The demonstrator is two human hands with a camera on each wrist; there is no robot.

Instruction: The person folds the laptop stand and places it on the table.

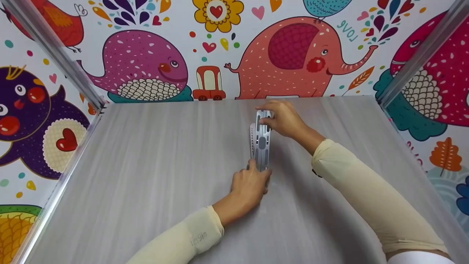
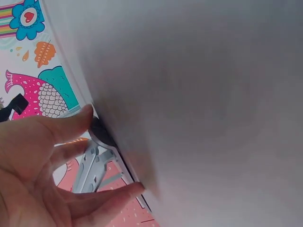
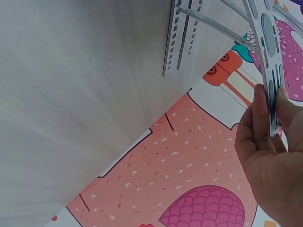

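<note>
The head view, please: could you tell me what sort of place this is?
Probably a staged recording booth: a bare grey table, cartoon-animal wall panels held by metal frame posts, and both hands holding a folding metal stand.

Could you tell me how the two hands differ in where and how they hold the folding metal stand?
The left hand grips the near end of the folding metal stand, low against the grey table; the right hand pinches the far end, by the wall. In the wrist views, the left hand's fingers spread around a dark round pad, while the right hand's fingers squeeze a thin slotted plate edge. Both wear cream sleeves.
</note>
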